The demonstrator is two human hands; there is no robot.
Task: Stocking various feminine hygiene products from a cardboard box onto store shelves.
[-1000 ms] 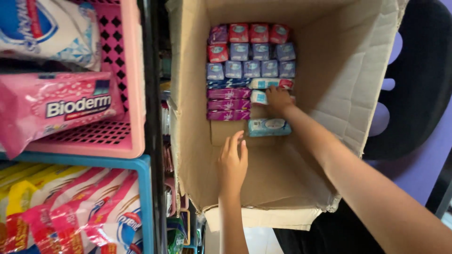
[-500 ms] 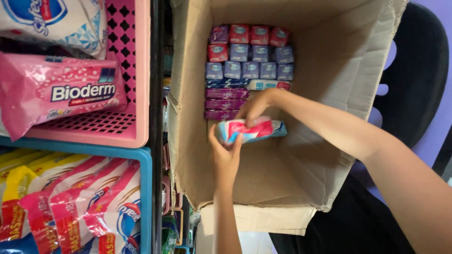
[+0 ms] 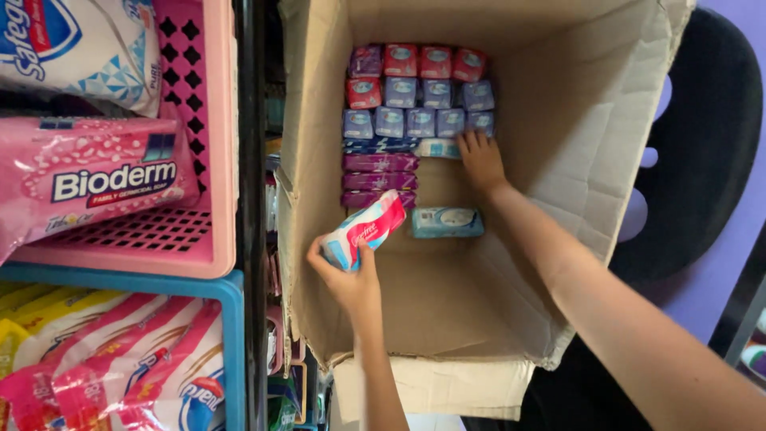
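Your left hand [image 3: 351, 275] is low in the cardboard box [image 3: 558, 144], its fingers closed around a small red, white and blue soft pack [image 3: 365, 230], lifted clear of the box floor and tilted, one end pointing up toward the stacked goods. Your thumb sits on the near side of the pack, and the fingers wrap its lower end.

Your right hand [image 3: 481, 160] reaches deeper into the box, palm down, its fingers spread and resting on the edge of the stacked packs [image 3: 419, 96]. It lies flat on them and grips nothing. Its fingertips touch the lowest purple row and a pale blue pack [image 3: 437, 148] just beside it.

The stacked packs fill the far end of the box: red and purple ones at the top, purple-blue rows below, then three magenta packs [image 3: 381, 179] lying flat on the left. A single light blue pack [image 3: 448, 223] lies alone on the box floor, just right of the pack in your left hand and below your right wrist.

To your left stand shelf baskets: a pink basket [image 3: 203, 160] holding a pink soap bag [image 3: 88, 187] and a white and blue bag [image 3: 80, 48], and under it a blue basket [image 3: 231, 335] with red, yellow and white bags [image 3: 112, 359]. A black chair [image 3: 702, 144] shows behind the right wall of the box.
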